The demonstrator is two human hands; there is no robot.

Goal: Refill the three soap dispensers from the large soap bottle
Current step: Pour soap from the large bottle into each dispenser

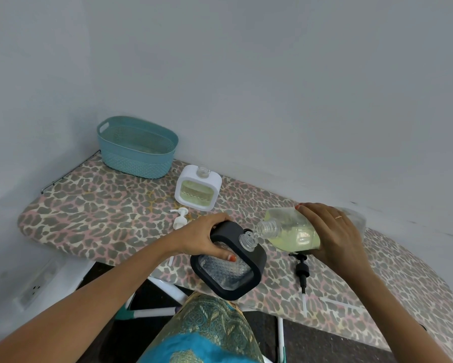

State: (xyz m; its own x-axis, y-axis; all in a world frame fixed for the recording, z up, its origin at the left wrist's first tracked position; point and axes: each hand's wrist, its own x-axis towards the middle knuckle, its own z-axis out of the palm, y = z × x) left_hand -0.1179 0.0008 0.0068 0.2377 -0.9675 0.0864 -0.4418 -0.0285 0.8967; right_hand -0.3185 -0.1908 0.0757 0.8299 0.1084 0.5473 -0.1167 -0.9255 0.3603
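My left hand [207, 238] grips a black-framed clear dispenser [229, 268], tilted above the board's near edge with its open neck up. My right hand [332, 235] holds the large clear soap bottle [291, 231] tipped on its side, its threaded mouth touching the dispenser's neck. Pale yellow-green soap lies in the bottle's lower half. A white-framed dispenser [198, 188] stands farther back, uncapped, holding yellow-green soap. A white pump [180, 218] lies in front of it. A black pump [302, 273] lies on the board under the bottle.
The work surface is an ironing board [102, 205] with a leopard-print cover, set against a grey wall. A teal woven basket [136, 146] sits at the far left corner. A white tube [340, 305] lies near the right front edge. A wall socket [35, 286] is low left.
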